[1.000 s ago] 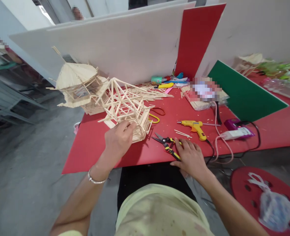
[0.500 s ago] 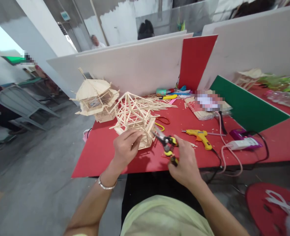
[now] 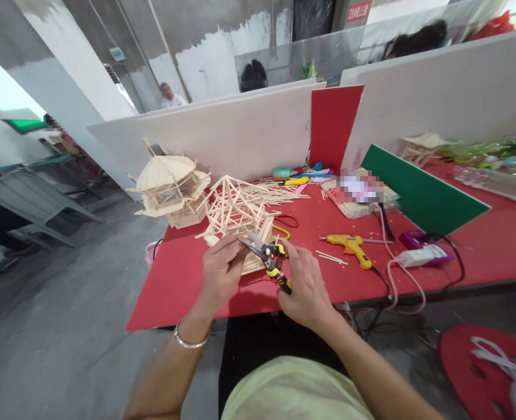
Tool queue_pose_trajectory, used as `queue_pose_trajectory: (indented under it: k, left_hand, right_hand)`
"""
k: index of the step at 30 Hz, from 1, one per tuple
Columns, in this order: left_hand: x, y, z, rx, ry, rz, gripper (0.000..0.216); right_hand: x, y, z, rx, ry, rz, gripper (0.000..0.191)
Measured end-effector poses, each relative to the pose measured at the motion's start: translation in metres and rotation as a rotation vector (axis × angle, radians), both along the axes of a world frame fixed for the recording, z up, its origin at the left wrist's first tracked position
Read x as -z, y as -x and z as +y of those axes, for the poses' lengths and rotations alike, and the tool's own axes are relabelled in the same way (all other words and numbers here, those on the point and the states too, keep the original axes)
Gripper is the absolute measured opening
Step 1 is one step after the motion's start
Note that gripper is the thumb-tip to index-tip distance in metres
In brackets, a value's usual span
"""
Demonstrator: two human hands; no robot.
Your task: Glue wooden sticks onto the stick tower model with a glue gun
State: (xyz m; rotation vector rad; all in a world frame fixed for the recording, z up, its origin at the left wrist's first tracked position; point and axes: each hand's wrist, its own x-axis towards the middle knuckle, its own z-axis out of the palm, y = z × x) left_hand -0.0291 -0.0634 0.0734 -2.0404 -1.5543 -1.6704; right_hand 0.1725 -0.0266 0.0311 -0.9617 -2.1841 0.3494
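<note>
My right hand (image 3: 307, 287) is wrapped round the yellow and black handles of a pair of pruning shears (image 3: 267, 253). The blades are parted and point left, their tips at the fingers of my left hand (image 3: 219, 269). Those fingers are pinched together; what they hold, if anything, is too small to make out. Just behind both hands stands an open frame model of a pavilion (image 3: 228, 213) built from thin wooden sticks, its lower front partly hidden by the shears and my left hand.
A roofed stick pavilion (image 3: 166, 175) stands at the back left. Loose sticks (image 3: 271, 192), a yellow utility knife (image 3: 296, 181) and red and yellow scissor handles (image 3: 288, 220) lie behind. At right are a yellow glue gun (image 3: 349, 244), a power strip (image 3: 422, 255) with cables, and a green board (image 3: 419, 192).
The shears in my right hand have moved left, bringing their blades to my left fingertips. My left hand stays pinched in nearly the same place. The camera view has tilted slightly.
</note>
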Motion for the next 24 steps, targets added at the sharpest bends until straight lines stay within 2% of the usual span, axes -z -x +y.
queue_pose_trajectory:
  k: [4, 10, 13, 15, 17, 19, 22, 24]
  left_hand:
    - [0.001, -0.003, -0.001, 0.004, -0.023, 0.031, 0.017]
    - [-0.002, -0.009, -0.003, 0.024, -0.026, 0.088, 0.016]
    - [-0.005, -0.002, 0.0, -0.049, 0.028, 0.167, 0.014]
    - [-0.01, 0.007, 0.006, -0.086, 0.125, 0.239, 0.012]
    - [-0.016, 0.017, 0.015, -0.125, 0.255, 0.277, 0.01]
    - [-0.021, 0.023, 0.023, -0.198, 0.337, 0.333, 0.008]
    - [-0.023, 0.022, 0.028, -0.308, 0.398, 0.528, 0.012]
    - [-0.02, 0.015, 0.026, -0.374, 0.434, 0.642, 0.019]
  right_hand:
    - [0.01, 0.003, -0.002, -0.006, -0.004, 0.036, 0.086]
    - [0.044, 0.009, -0.004, 0.062, 0.089, 0.263, 0.05]
    - [0.045, -0.005, 0.005, 0.141, 0.213, 0.308, 0.047]
    - [0.042, -0.024, 0.015, 0.178, 0.291, 0.307, 0.049]
    - [0.042, -0.047, 0.025, 0.199, 0.301, 0.193, 0.054]
    - [0.048, -0.069, 0.031, 0.222, 0.281, -0.055, 0.061]
    - [0.065, -0.09, 0.031, 0.25, 0.248, -0.387, 0.063]
    - [0.076, -0.096, 0.028, 0.265, 0.237, -0.462, 0.063]
